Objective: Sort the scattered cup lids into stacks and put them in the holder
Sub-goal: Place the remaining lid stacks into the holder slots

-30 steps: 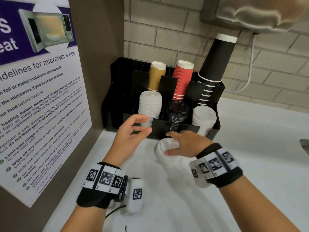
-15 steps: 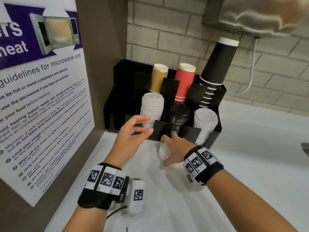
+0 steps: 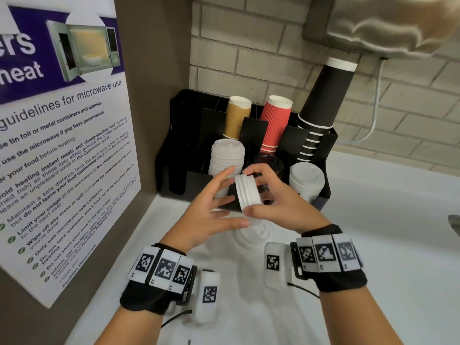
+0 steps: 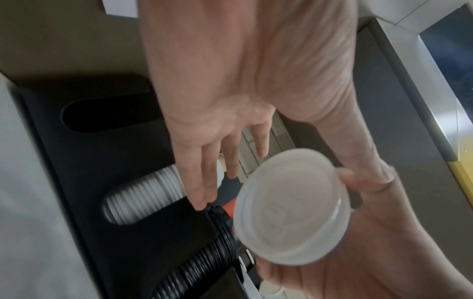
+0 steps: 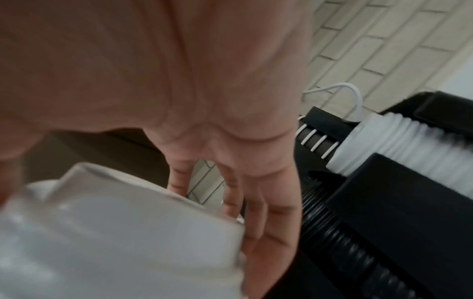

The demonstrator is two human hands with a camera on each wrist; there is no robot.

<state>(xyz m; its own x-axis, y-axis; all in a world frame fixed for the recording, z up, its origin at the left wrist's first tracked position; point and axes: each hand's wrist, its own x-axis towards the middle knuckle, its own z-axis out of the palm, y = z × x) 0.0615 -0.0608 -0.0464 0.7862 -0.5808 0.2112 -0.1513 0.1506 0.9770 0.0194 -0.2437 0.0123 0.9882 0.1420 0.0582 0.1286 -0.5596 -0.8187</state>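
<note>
My right hand [image 3: 251,189] grips a small stack of white lids [image 3: 247,195] on edge, thumb below and fingers over the top, just in front of the black holder [image 3: 174,145]. The same lids [image 4: 291,206] show their hollow underside in the left wrist view. My left hand [image 3: 234,197] is spread beside the lids with straight fingers [image 4: 204,182] and grips nothing. The holder's front row has a white lid stack [image 3: 227,155], a black lid stack [image 3: 270,161] and another white stack [image 3: 307,180]. A pale lid shape [image 3: 251,237] lies on the counter under my hands.
Tan cups [image 3: 237,118], red cups [image 3: 275,120] and tall black cups [image 3: 323,103] fill the holder's back row. A microwave poster [image 3: 62,145] covers the left panel. A metal dispenser [image 3: 385,26] hangs above right with a white cable [image 3: 373,120]. The white counter [image 3: 385,207] stretches right.
My right hand has lifted the white lids off the counter and turned them on edge. My left hand has come in beside them.
</note>
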